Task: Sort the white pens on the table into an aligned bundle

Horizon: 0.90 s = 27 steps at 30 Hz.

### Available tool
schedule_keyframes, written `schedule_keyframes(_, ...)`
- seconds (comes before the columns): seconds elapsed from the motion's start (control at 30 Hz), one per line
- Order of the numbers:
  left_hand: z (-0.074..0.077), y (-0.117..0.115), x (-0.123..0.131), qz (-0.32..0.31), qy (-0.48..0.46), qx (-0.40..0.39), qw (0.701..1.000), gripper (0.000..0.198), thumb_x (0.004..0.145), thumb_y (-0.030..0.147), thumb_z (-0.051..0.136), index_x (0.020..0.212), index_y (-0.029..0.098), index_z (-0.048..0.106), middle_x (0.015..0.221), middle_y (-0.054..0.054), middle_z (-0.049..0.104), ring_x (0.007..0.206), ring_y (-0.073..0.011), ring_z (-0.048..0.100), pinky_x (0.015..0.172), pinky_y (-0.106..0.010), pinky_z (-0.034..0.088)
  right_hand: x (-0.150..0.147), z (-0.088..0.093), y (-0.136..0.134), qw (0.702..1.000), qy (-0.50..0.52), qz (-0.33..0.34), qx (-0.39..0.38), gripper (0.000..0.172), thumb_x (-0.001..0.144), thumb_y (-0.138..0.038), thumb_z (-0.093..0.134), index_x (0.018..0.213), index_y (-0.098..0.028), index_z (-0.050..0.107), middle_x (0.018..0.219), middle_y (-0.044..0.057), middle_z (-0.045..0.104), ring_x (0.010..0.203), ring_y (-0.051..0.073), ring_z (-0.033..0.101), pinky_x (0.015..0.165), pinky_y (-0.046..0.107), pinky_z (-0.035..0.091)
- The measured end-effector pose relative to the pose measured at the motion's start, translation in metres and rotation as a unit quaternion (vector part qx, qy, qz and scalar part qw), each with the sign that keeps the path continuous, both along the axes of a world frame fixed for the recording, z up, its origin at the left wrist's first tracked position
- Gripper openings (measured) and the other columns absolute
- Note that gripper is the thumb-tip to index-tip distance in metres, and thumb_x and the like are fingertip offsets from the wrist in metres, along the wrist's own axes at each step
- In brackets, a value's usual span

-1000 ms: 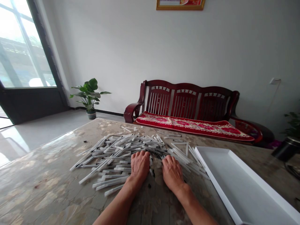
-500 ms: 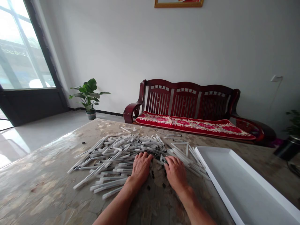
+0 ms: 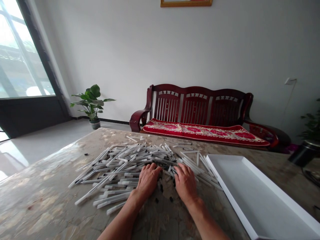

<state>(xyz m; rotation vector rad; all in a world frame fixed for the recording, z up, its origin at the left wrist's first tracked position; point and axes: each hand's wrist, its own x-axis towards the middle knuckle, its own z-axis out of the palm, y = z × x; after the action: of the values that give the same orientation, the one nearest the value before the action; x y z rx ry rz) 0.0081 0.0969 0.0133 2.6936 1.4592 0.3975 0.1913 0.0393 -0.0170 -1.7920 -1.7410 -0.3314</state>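
Observation:
A spread pile of white, translucent pens (image 3: pixel 120 166), some with black ends, covers the middle of the table. My left hand (image 3: pixel 147 178) rests at the pile's near right side, its fingers curled down among the pens and dark bits. Across a narrow gap, my right hand (image 3: pixel 185 181) has its fingers bent inward beside small pale and black pieces (image 3: pixel 171 170) that look like pen caps. What lies under the fingertips of either hand is hidden. Loose black plugs (image 3: pixel 157 200) are scattered on the tabletop between my wrists.
A shallow white tray (image 3: pixel 246 186) stands right of the pens, some touching its edge. The patterned stone-look table (image 3: pixel 45 200) stretches left. Beyond it are a dark red wooden bench (image 3: pixel 197 110) and a potted plant (image 3: pixel 92 103). A black cylindrical container (image 3: pixel 302 155) sits far right.
The view has shifted slightly, moving the scene a little to the left. Both hands stay at nearly the same spot, with small finger movements among the pieces.

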Motion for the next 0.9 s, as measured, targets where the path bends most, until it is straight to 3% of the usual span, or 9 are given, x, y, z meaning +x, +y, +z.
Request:
schedule_keyframes(0.17,-0.001,0.0,0.001,-0.038,-0.025,-0.009,0.999,0.029,0.093,0.018,0.047,0.106,0.031,0.07,0.101,-0.004,0.071,0.098,-0.0225,0.063,0.086,-0.036,0.04,-0.005,0.006,-0.001,0.999,0.01,0.031,0.024,0.031,0.085,-0.009,0.057,0.11,-0.024,0.068,0.115,0.007,0.067,0.111,0.024,0.056,0.098,0.038,0.042)
schedule_keyframes(0.33,-0.003,-0.002,0.005,-0.083,-0.098,-0.024,0.991,0.037,0.087,0.006,0.047,0.107,0.028,0.069,0.099,-0.001,0.075,0.095,-0.0185,0.067,0.09,-0.033,0.04,-0.012,0.015,-0.005,0.998,0.009,0.051,-0.02,0.018,0.089,-0.017,0.061,0.099,-0.028,0.071,0.102,0.004,0.068,0.1,0.024,0.057,0.087,0.037,0.044)
schedule_keyframes(0.43,0.0,-0.005,0.006,-0.038,-0.108,-0.006,0.993,0.032,0.086,0.007,0.048,0.103,0.025,0.069,0.099,-0.002,0.074,0.096,-0.0191,0.066,0.089,-0.033,0.041,-0.015,0.015,-0.007,0.995,-0.001,0.091,-0.027,0.022,0.09,-0.017,0.06,0.104,-0.029,0.072,0.111,0.004,0.068,0.108,0.024,0.055,0.094,0.037,0.042)
schedule_keyframes(0.57,0.003,-0.01,0.007,0.024,-0.043,0.015,0.999,0.02,0.087,0.018,0.053,0.099,0.025,0.068,0.099,-0.004,0.07,0.097,-0.0235,0.064,0.084,-0.036,0.041,-0.014,0.012,-0.006,0.991,-0.023,0.123,-0.052,0.024,0.09,-0.018,0.06,0.107,-0.031,0.071,0.123,0.001,0.065,0.117,0.023,0.051,0.102,0.036,0.037)
schedule_keyframes(0.7,0.004,-0.012,0.007,0.035,-0.021,0.018,0.999,0.019,0.09,0.024,0.053,0.102,0.026,0.068,0.103,-0.005,0.069,0.098,-0.0248,0.062,0.085,-0.037,0.042,-0.009,0.011,-0.007,0.994,-0.034,0.061,-0.082,0.022,0.088,-0.012,0.056,0.092,-0.026,0.073,0.11,0.004,0.069,0.104,0.022,0.056,0.093,0.035,0.04)
schedule_keyframes(0.8,0.007,-0.006,0.003,0.079,-0.049,0.04,0.995,0.026,0.094,0.023,0.047,0.108,0.027,0.068,0.112,-0.006,0.069,0.104,-0.0254,0.061,0.09,-0.039,0.042,-0.004,0.014,-0.008,0.997,-0.027,0.024,-0.068,0.027,0.082,-0.007,0.056,0.091,-0.025,0.073,0.104,0.005,0.07,0.104,0.023,0.056,0.093,0.036,0.039)
schedule_keyframes(0.9,0.006,0.003,-0.002,0.096,-0.069,0.085,0.989,0.038,0.092,0.016,0.044,0.123,0.026,0.064,0.134,-0.009,0.062,0.125,-0.0288,0.052,0.102,-0.044,0.038,-0.001,0.015,-0.009,0.999,-0.011,0.011,-0.03,0.031,0.078,-0.004,0.055,0.092,-0.025,0.073,0.106,0.006,0.07,0.106,0.024,0.055,0.096,0.037,0.038)
